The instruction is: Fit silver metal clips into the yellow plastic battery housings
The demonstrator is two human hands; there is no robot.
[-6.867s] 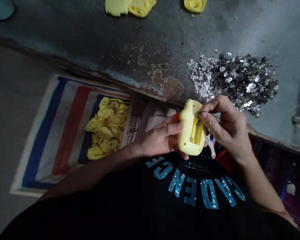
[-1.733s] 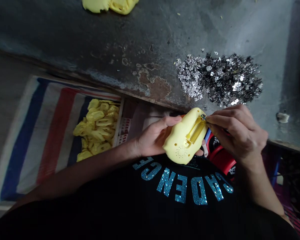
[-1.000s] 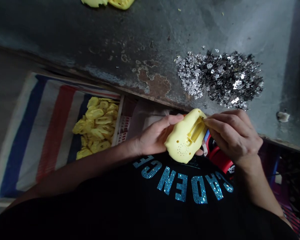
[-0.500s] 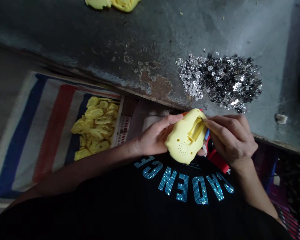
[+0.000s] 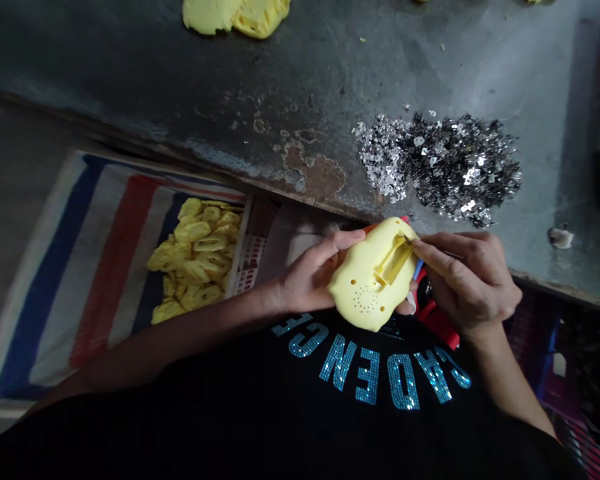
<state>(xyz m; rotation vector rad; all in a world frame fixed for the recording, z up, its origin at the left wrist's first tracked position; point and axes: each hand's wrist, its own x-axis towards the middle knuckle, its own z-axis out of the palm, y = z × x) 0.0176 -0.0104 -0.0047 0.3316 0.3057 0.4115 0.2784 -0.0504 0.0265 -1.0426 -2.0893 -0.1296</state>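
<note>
My left hand (image 5: 313, 270) holds a pale yellow plastic toy shell (image 5: 353, 283) from the left, thumb along its upper edge. The shell is tilted, with a ring of small holes at its lower end and several screw holes. A long battery slot (image 5: 394, 261) opens toward the camera. My right hand (image 5: 473, 280) has its thumb and index fingertip at the slot's upper end, on a tiny dark metal contact (image 5: 407, 241) that the fingers mostly cover. Beyond the hands, a pile of small shiny metal contacts (image 5: 450, 163) lies on the grey table (image 5: 180, 93).
Lower left, a crate lined with striped sheeting (image 5: 115, 267) holds several yellow plastic parts (image 5: 195, 250). More yellow shells (image 5: 235, 15) lie at the table's far side. A whitish lump (image 5: 561, 238) sits near the right edge. Red items (image 5: 435, 320) show below my right hand.
At 6.9 s ago the shell was turned differently, its hole ring out of sight. Since then my right fingers have stayed at the slot's upper end, the index finger straightening slightly over the contact.
</note>
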